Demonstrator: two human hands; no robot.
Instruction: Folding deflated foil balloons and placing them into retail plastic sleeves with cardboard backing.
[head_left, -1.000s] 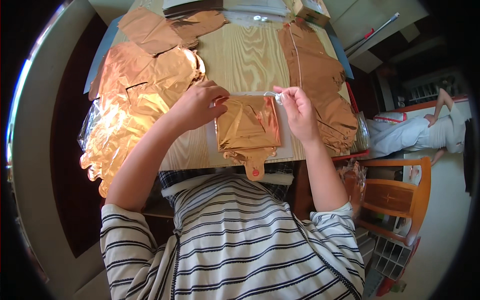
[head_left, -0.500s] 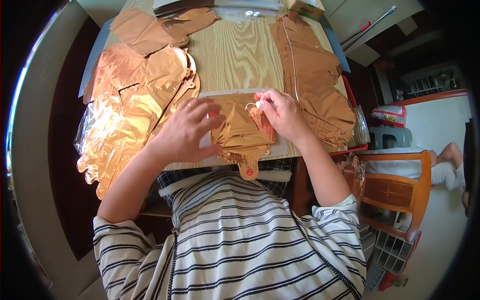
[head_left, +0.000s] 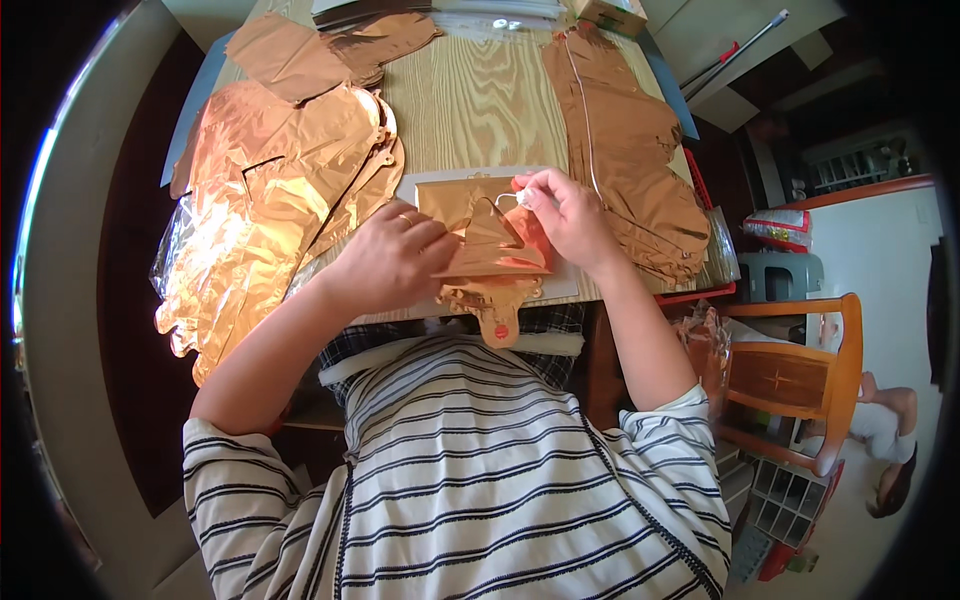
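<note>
A copper-coloured foil balloon (head_left: 472,262) lies folded on a grey board (head_left: 407,186) at the table's near edge. Its tail, marked with a red dot, hangs over that edge. My left hand (head_left: 395,255) has its fingers bent together on the balloon's left edge, pinching the foil; the fingertips are partly hidden. Over the balloon's upper right part, my right hand (head_left: 568,222) pinches a small white bundle of looped cord (head_left: 524,198). A thin end of the cord curves left onto the foil.
Flat foil balloons (head_left: 270,200) are piled on the left of the wooden table (head_left: 480,100). Another foil sheet (head_left: 630,160) lies right, a white cord along it. Beyond stand a cardboard box (head_left: 612,14) and clear plastic packs. A wooden chair (head_left: 785,375) and another person are at right.
My left hand has come down from open onto the balloon's left edge, and the foil's fold has shifted. My right hand still pinches the white cord. The person at right has moved.
</note>
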